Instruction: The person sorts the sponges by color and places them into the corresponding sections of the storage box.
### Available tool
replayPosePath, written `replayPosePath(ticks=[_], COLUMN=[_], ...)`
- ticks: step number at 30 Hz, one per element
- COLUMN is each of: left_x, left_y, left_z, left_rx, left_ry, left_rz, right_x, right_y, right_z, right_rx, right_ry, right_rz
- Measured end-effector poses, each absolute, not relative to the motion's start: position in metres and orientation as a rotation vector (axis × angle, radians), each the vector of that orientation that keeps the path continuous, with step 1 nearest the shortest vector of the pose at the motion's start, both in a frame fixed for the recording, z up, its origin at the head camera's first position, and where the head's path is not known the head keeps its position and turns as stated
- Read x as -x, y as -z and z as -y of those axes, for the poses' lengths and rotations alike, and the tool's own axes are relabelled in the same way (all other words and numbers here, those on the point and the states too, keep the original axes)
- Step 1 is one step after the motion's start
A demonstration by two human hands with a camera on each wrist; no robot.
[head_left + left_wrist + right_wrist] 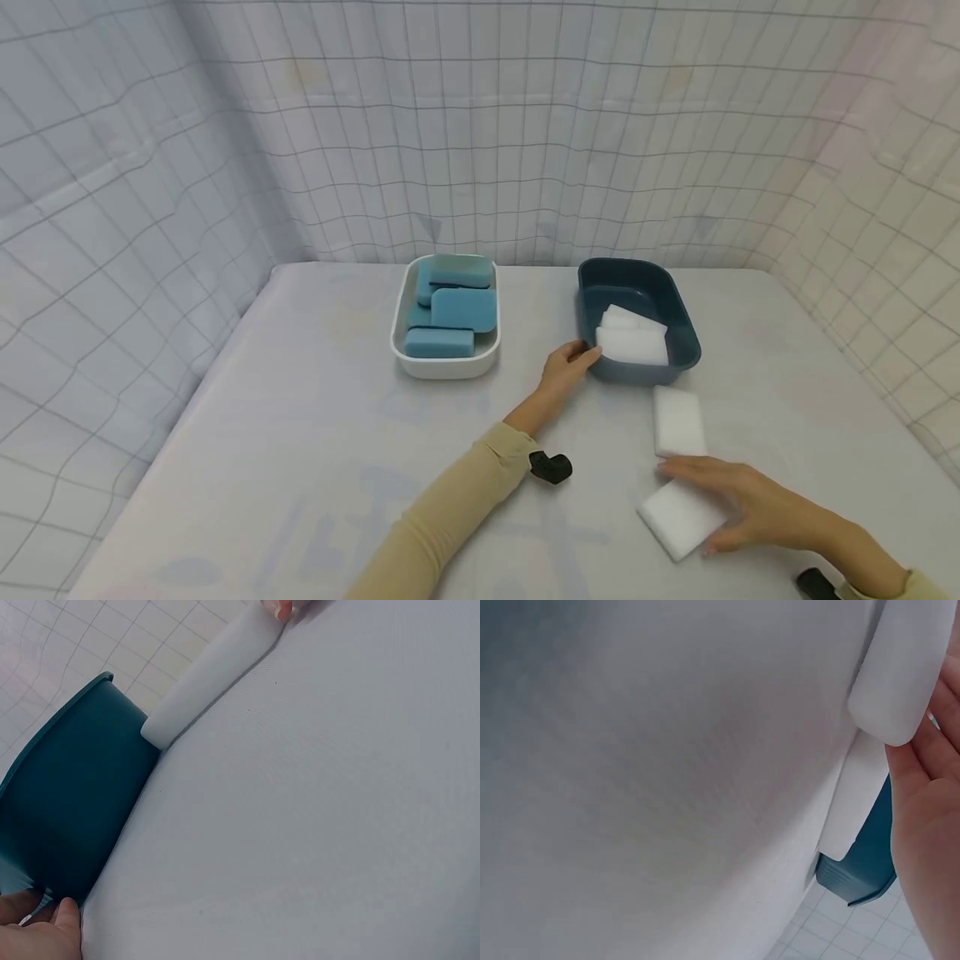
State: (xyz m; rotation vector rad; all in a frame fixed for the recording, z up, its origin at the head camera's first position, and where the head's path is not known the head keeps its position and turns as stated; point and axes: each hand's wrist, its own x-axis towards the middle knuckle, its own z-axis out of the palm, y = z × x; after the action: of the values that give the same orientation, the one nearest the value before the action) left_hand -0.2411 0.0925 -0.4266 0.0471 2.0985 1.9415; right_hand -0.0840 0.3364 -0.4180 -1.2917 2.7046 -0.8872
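My left hand (566, 368) grips the near left corner of a dark blue plastic bin (628, 374), thumb along its front and fingers curled at its side. Two white sponges (632, 346), rectangular blocks, lie inside the bin. Over a tilted white sponge (680, 518) on the table, my right hand (746, 504) spreads its fingers along the far side and its thumb near the close edge. The right wrist view shows that sponge (900, 675) beside the relaxed fingers. Between it and the bin lies another white sponge (679, 423), flat on the cloth.
Left of the bin stands a white tub (448, 367) holding several light blue blocks (464, 310). Everything sits on a white cloth-covered table (315, 433). Checked white curtains (465, 133) hang along the back and both sides.
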Motion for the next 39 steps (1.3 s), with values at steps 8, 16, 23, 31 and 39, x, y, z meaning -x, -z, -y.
replayPosePath(ticks=[8,16,23,31,39], left_x=[0.241,0.242,0.241,0.242,0.242], left_y=[0.428,0.429,0.427,0.426,0.427], left_z=[-0.092,-0.092,-0.09,-0.09,-0.09], left_rx=[-0.078,-0.086,-0.102,-0.089,-0.086], left_ry=[-1.949,-1.952,-1.946,-1.945,-1.937], left_rz=[-2.092,-2.059,-2.055,-2.043,-2.034], right_x=[0.085,0.084,0.084,0.085,0.088], right_y=[0.415,0.415,0.41,0.401,0.388], right_z=[-0.337,-0.336,-0.334,-0.333,-0.332], right_rx=[1.294,1.312,1.292,1.247,1.261], right_ry=[0.804,0.762,0.774,0.772,0.744], right_rz=[-2.678,-2.734,-2.78,-2.816,-2.807])
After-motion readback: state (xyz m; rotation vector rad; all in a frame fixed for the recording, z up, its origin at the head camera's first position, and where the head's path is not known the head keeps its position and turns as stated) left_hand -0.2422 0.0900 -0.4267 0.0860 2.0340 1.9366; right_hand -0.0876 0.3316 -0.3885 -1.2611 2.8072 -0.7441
